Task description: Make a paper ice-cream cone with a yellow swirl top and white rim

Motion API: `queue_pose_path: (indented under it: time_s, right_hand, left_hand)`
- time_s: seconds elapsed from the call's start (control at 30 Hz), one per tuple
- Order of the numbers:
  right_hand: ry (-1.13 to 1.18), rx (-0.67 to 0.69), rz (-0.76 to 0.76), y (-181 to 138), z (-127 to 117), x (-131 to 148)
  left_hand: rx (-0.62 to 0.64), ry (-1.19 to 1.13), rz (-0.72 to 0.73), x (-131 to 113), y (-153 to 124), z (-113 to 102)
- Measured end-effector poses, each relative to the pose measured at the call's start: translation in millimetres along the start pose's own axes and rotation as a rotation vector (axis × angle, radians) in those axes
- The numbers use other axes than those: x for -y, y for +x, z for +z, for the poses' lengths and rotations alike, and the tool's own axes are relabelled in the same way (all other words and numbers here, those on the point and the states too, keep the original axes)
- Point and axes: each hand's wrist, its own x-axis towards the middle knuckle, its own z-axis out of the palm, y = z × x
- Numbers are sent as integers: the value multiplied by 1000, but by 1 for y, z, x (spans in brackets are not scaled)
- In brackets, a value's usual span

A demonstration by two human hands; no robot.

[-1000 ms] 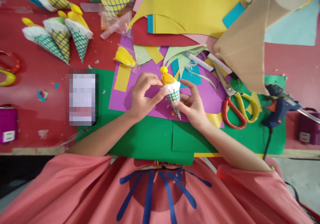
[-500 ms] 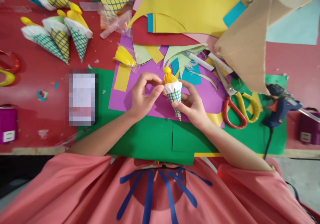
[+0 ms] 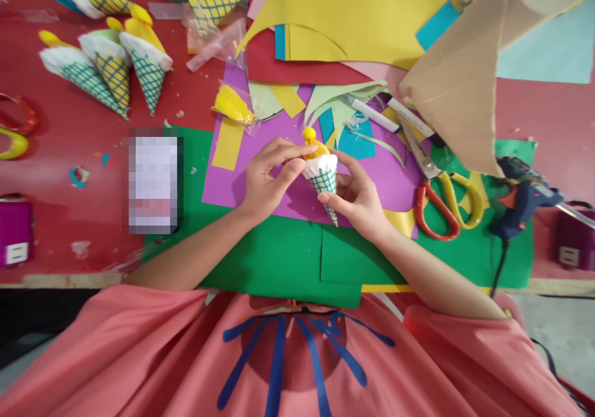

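Observation:
A small paper ice-cream cone (image 3: 324, 181) with a blue grid pattern, a white ruffle and a yellow topping is held upright over the purple sheet (image 3: 223, 184). My right hand (image 3: 357, 197) grips the cone's body from the right. My left hand (image 3: 267, 178) pinches the yellow topping and white ruffle from the left, its fingers curled onto them.
Several finished paper cones (image 3: 111, 64) lie at the far left. Orange-handled scissors (image 3: 439, 200) and a blue glue gun (image 3: 520, 197) rest to the right. Coloured paper sheets (image 3: 367, 14) and a brown card piece (image 3: 460, 82) cover the back. Green sheets (image 3: 288, 256) lie near me.
My left fingers have closed down onto the yellow topping and pressed it lower. The cone has shifted slightly right and down in my right hand.

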Motion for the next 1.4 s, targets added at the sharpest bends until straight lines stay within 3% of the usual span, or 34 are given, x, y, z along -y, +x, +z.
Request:
queue_pose_path:
  time_s: [0.17, 0.3, 0.47, 0.6, 0.8, 1.1, 1.33, 1.4]
  right_hand:
    - [-42, -23, -20, -2, 2, 1]
    - [50, -34, -13, -2, 2, 1]
    - [237, 132, 133, -1, -1, 4]
    - [290, 141, 149, 0, -3, 5]
    - [251, 183, 116, 1, -1, 6]
    - [136, 119, 47, 1, -1, 9]
    - [6, 110, -1, -1, -3, 1]
    - [-12, 86, 4, -1, -3, 1]
  left_hand:
    - [22, 6, -18, 0, 0, 0]
    - [-9, 21, 15, -1, 0, 1]
    - [-31, 60, 18, -2, -2, 1]
    - [-30, 40, 14, -2, -3, -1]
    - [-16, 134, 4, 5, -3, -1]
    - [26, 161, 35, 5, -3, -2]
    - [151, 186, 151, 15, -2, -2]
    - [161, 159, 106, 14, -2, -2]
